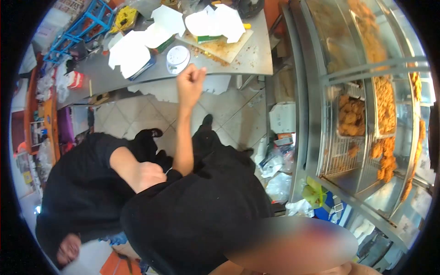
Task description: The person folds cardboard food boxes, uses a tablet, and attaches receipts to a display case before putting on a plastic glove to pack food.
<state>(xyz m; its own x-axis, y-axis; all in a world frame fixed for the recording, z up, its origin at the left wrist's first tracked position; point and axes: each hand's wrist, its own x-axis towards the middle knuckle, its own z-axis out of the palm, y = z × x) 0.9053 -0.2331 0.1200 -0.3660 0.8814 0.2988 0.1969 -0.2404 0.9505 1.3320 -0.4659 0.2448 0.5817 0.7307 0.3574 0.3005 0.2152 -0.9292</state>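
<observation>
My left hand (pixel 191 79) reaches out over the front edge of the metal counter (pixel 160 72), its fingers curled closed; what they hold, if anything, is too small to tell. Right beside it on the counter is a round white item (pixel 178 58). Open white boxes (pixel 133 54) lie behind and to the left. Another white box (pixel 220 23) stands by a crumb-strewn board (pixel 231 50). A co-worker's bare hand (pixel 151 176) is at my dark sleeve, near my elbow. My right hand does not show.
The co-worker (pixel 82 183), in black, is close on my left. A glass cabinet (pixel 330 114) with trays of fried food (pixel 352 114) stands at the right. Plastic bags (pixel 278 185) lie below it. Blue racks (pixel 87 25) are at the upper left.
</observation>
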